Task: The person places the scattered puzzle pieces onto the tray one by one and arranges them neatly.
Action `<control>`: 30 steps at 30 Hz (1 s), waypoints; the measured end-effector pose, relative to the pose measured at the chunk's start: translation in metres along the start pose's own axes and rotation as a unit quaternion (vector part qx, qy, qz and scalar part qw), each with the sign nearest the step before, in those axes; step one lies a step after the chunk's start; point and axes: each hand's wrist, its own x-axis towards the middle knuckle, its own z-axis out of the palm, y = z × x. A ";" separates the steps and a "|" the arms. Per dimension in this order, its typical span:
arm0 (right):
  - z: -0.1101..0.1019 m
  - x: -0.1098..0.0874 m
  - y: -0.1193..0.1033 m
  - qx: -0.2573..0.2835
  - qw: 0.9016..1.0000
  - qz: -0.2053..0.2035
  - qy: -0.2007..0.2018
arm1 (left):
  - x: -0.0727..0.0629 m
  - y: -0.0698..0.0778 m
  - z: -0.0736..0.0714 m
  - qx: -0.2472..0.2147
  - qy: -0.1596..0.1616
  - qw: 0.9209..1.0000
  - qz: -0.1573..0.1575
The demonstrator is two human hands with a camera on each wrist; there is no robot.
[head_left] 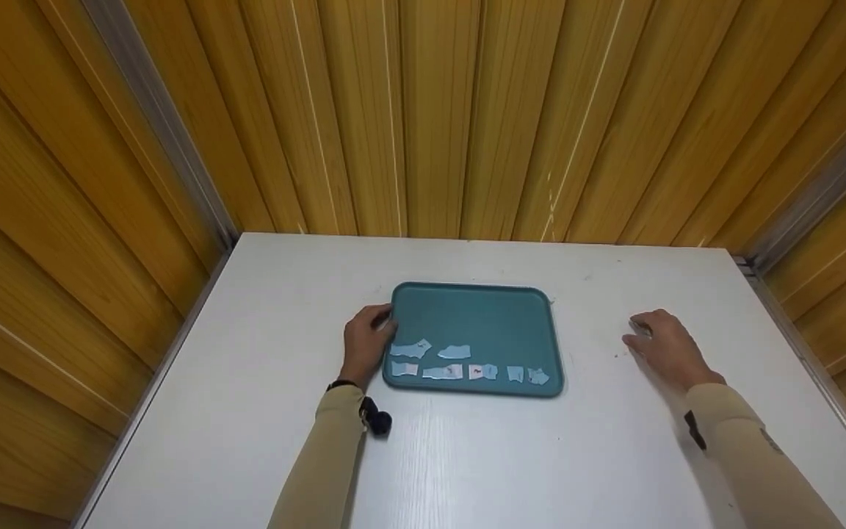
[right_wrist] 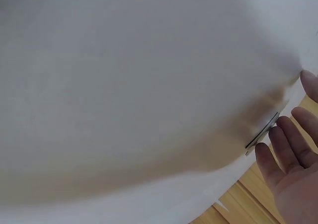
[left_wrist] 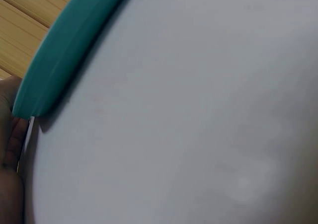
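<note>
At the left side of a teal tray (head_left: pixel 478 316), my left hand (head_left: pixel 368 339) grips the rim, thumb over the edge. The left wrist view shows its fingers right at the end of the tray's teal wall (left_wrist: pixel 64 55). Two rows of flat, jagged light-blue pieces (head_left: pixel 443 372) lie along the tray's near part, some with white areas and small red marks. Off to the right of the tray, my right hand (head_left: pixel 669 353) is low over the table, thumb apart from the fingers. Its fingertips touch a small thin flat piece (right_wrist: pixel 262 133) with a dark edge.
The white table (head_left: pixel 467 463) carries the tray near its middle. Yellow wood-patterned panels (head_left: pixel 438 117) rise behind the table and on both sides. Grey metal strips (head_left: pixel 166 125) run along the corners.
</note>
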 end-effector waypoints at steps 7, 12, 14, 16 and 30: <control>-0.001 -0.002 0.009 -0.003 0.999 -0.018 0.028 | -0.002 0.002 0.000 -0.001 -0.002 1.000 -0.002; -0.002 -0.003 0.016 -0.013 0.998 -0.030 0.047 | -0.002 0.004 -0.001 0.000 -0.003 1.000 -0.003; -0.002 -0.003 0.016 -0.012 0.998 -0.033 0.050 | -0.001 0.004 -0.001 0.001 -0.002 1.000 -0.002; -0.002 -0.003 0.017 -0.009 0.998 -0.032 0.051 | -0.001 0.004 -0.001 0.005 -0.001 1.000 -0.003; -0.011 -0.011 0.023 -0.007 0.999 0.008 0.036 | -0.001 0.003 -0.001 0.007 -0.005 1.000 -0.018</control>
